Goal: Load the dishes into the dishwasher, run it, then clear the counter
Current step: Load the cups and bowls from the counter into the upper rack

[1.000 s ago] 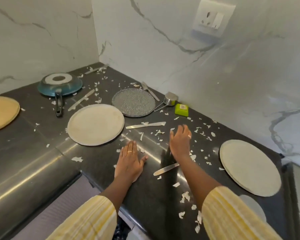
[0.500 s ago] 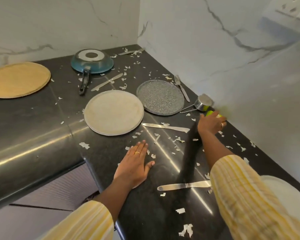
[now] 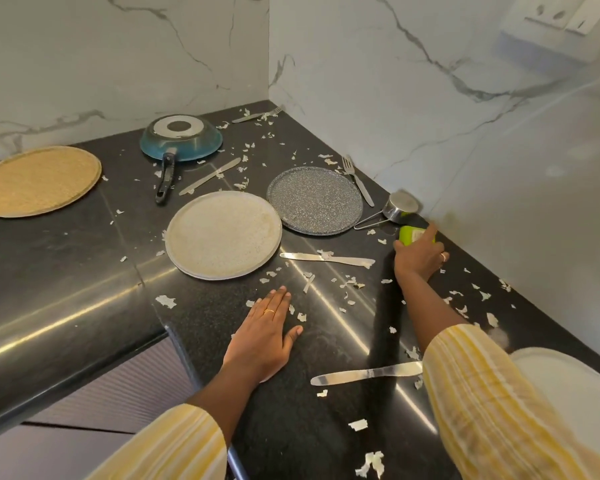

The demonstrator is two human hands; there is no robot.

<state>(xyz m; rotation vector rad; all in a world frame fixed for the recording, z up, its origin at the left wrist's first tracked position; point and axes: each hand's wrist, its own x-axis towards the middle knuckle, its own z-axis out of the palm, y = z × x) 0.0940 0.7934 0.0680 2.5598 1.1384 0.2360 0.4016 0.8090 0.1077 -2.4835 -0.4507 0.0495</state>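
My right hand (image 3: 419,255) grips a small green box (image 3: 408,234) near the wall, just below a steel measuring cup (image 3: 400,206). My left hand (image 3: 264,333) rests flat on the black counter (image 3: 84,258), fingers straight. A cream plate (image 3: 223,234) and a speckled grey plate (image 3: 314,199) lie side by side ahead. One knife (image 3: 328,259) lies between the plates and my right hand, another knife (image 3: 364,373) lies under my right forearm. A blue pan (image 3: 181,137) sits upside down at the back.
A tan round plate (image 3: 39,180) lies far left, a white plate (image 3: 575,386) at the right edge. A fork (image 3: 357,180) lies by the wall, another fork (image 3: 255,115) in the corner, a third knife (image 3: 210,176) near the pan. Paper scraps litter the counter.
My right hand reached from the counter's middle toward the wall and closed on the green box. My left hand stayed flat in place. The view turned left.
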